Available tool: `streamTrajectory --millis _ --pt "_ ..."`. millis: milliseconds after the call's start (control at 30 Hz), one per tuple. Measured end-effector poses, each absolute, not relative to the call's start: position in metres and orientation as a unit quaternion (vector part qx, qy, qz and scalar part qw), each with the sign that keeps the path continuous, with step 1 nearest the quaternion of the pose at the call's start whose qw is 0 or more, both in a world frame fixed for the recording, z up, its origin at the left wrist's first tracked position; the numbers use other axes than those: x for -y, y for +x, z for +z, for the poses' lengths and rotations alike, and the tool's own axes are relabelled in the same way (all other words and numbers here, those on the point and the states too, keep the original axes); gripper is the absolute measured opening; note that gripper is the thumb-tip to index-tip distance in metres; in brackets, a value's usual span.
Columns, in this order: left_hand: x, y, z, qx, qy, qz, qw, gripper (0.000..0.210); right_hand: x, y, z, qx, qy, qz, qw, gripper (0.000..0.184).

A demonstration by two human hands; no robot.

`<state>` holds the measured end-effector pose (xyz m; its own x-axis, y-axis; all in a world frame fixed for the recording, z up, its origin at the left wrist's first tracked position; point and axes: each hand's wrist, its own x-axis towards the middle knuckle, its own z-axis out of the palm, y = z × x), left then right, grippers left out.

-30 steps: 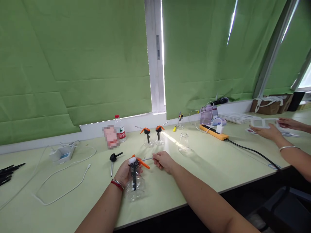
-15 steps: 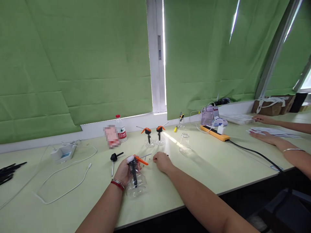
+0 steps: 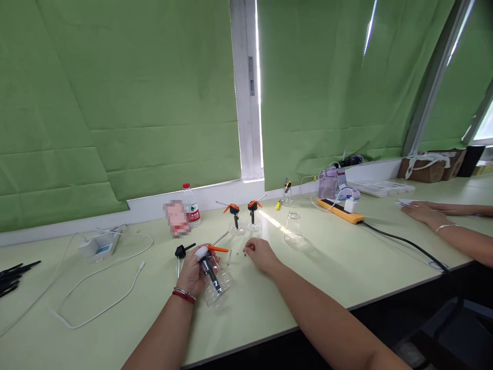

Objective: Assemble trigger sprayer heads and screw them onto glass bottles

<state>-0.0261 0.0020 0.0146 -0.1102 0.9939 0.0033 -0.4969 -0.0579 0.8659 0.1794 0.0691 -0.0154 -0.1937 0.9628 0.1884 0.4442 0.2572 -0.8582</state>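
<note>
My left hand is wrapped round the neck of a clear spray bottle, tilted, with a dark tube inside. An orange lever and a thin metal rod stick out from its head, beside a white piece. My right hand rests low over the table with its fingers pinched; what they hold, if anything, is too small to name. Small loose bits lie by its fingertips, and a short metal pin lies between the hands. Left of my left hand is a black pump head with a metal tube.
Two similar bottles with orange levers stand behind, and an open clear bottle is to the right. A water bottle, white cables, an orange power strip and black parts lie around. Another person's hands work at right.
My left hand has tilted the spray bottle further, its base swinging right. My right hand has shifted slightly, showing small bits by its fingertips. The other person's hands moved over the papers.
</note>
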Motion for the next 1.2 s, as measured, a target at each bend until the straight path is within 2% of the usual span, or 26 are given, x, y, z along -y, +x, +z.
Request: streamTrajectory --millis 100,200,300,500,600,667,800,867,933,1000,1067,1133,1200 --pt "-0.004 -0.026 0.017 -0.343 0.306 0.691 0.558 0.022 -0.057 0.182 0.000 0.633 -0.457 0.501 0.374 0.041" --pt "-0.006 -0.025 0.018 -0.293 0.298 0.728 0.544 0.024 -0.034 0.180 0.011 0.587 -0.385 0.652 0.285 0.060" --pt "-0.006 -0.023 0.017 -0.270 0.330 0.730 0.535 0.028 -0.011 0.172 0.014 0.527 -0.309 0.746 0.266 0.060" --pt "-0.002 -0.019 0.016 -0.387 0.407 0.658 0.501 0.026 0.005 0.166 0.021 0.464 -0.321 0.758 0.328 0.044" --pt "-0.002 -0.015 0.016 -0.485 0.415 0.634 0.437 0.030 0.004 0.172 0.023 0.512 -0.344 0.710 0.340 0.045" --pt "-0.003 -0.013 0.017 -0.515 0.427 0.610 0.425 0.033 0.005 0.178 0.024 0.576 -0.368 0.634 0.363 0.052" --pt "-0.001 -0.011 0.020 -0.509 0.436 0.573 0.472 0.038 0.014 0.189 0.027 0.780 -0.330 0.351 0.399 0.072" --pt "0.000 -0.011 0.021 -0.490 0.426 0.577 0.495 0.039 0.019 0.193 0.030 0.850 -0.272 0.224 0.391 0.070" --pt "0.001 -0.011 0.021 -0.475 0.421 0.587 0.503 0.038 0.022 0.194 0.031 0.874 -0.241 0.171 0.385 0.065" --pt "0.001 -0.011 0.021 -0.463 0.422 0.598 0.500 0.036 0.021 0.192 0.030 0.851 -0.256 0.223 0.401 0.069" --pt "0.001 -0.011 0.020 -0.455 0.426 0.612 0.487 0.035 0.016 0.188 0.027 0.768 -0.304 0.373 0.423 0.075" --pt "0.000 -0.010 0.019 -0.454 0.430 0.621 0.473 0.035 0.012 0.184 0.024 0.661 -0.338 0.537 0.401 0.066" --pt "-0.001 -0.011 0.017 -0.460 0.437 0.618 0.464 0.035 0.011 0.182 0.023 0.635 -0.347 0.592 0.354 0.057"
